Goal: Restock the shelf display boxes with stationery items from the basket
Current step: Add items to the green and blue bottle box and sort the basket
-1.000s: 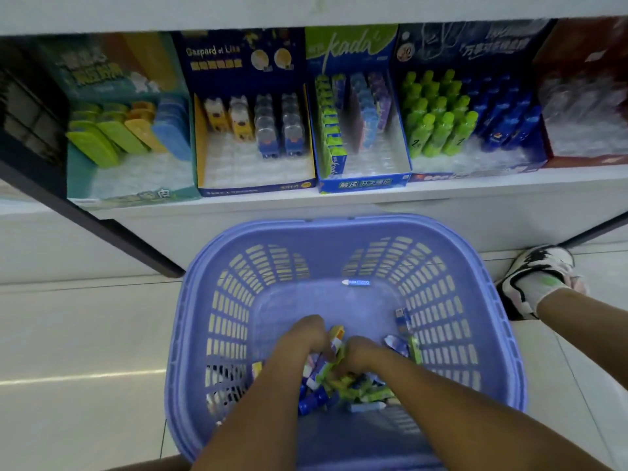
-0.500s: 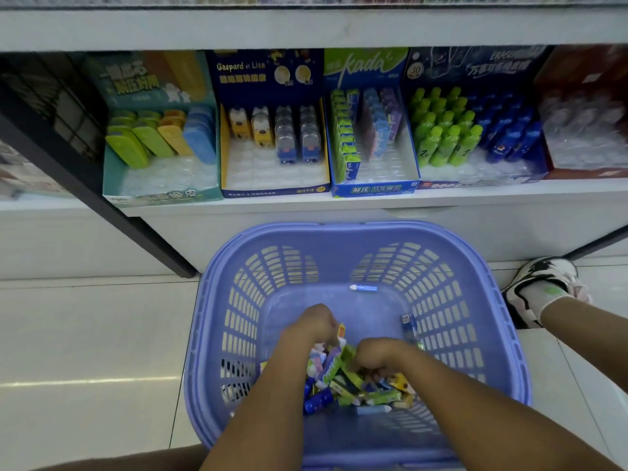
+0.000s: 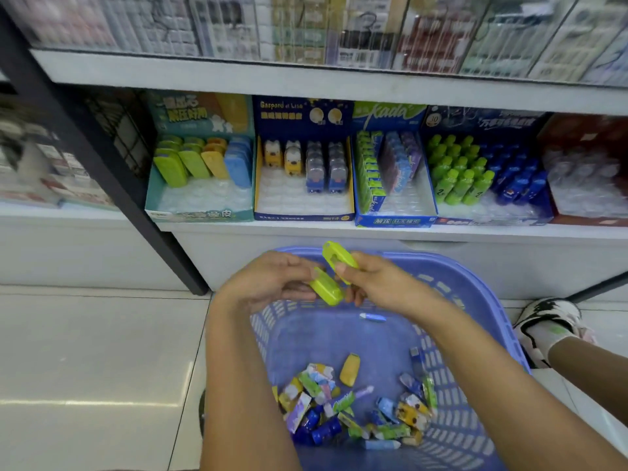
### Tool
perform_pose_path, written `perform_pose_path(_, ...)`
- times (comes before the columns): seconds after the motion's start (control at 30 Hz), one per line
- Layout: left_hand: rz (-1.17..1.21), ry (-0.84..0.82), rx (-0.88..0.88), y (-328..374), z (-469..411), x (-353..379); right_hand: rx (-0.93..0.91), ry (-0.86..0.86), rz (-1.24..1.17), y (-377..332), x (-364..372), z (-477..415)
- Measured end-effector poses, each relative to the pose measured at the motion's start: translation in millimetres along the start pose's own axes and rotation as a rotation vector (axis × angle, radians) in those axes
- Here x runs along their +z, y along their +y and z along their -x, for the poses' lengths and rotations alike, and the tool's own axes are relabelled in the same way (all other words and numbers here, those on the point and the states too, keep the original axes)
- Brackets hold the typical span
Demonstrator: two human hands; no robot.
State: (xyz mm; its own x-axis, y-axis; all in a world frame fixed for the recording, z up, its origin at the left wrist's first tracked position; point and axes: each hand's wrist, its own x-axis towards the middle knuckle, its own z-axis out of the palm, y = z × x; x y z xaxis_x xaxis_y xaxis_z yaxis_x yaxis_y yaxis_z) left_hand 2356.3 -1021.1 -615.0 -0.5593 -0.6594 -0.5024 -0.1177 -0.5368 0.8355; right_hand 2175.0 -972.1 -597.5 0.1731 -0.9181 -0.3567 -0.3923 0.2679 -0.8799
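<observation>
Centrally, gripping the lower lime-green case [image 3: 326, 289] in curled fingers of the left hand [image 3: 272, 283] and pinching the upper lime-green case [image 3: 338, 261] with the right hand [image 3: 377, 283], both above the purple basket [image 3: 323, 338] at its far rim. Heaped at lower centre inside: loose stationery [image 3: 356, 409]. Sitting on the shelf, upper left: teal display box [image 3: 200, 215].

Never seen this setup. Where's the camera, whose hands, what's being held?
No robot here: a person works with bare hands, filmed by one wide-angle camera on their head, looking forward and down. The left hand holds the lower lime-green case, and the right hand pinches the upper lime-green case, both above the purple basket on the floor. Loose stationery lies in its bottom. Display boxes stand on the shelf ahead. The teal box holds similar green cases, so these probably go there.
</observation>
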Motion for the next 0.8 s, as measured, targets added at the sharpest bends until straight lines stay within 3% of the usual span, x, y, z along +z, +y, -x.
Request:
perform_pose_path(0.1, 0.246, 0.194, 0.277, 16, 33, -30, -0.162, 0.123, -0.209, -45, 2, -13)
perform_pose_path(0.27, 0.612, 0.502, 0.645, 16, 65, -70, -0.094, -0.077, -0.498, -100, 17, -52)
perform_pose_path(0.33, 0.720, 0.598, 0.723, 13, 68, -78, -0.160, -0.012, -0.315, -118, 31, -80)
perform_pose_path(0.5, 0.887, 0.796, 0.745, 4, 65, -86, -0.434, 0.346, 0.366, -150, 59, -147)
perform_pose_path(0.67, 0.920, 0.898, 0.709, 0, 55, -89, -0.514, 0.298, 0.713, -154, 76, -181)
perform_pose_path(0.8, 0.896, 0.912, 0.696, 0, 48, -86, -0.563, 0.277, 0.768, -156, 85, -186)
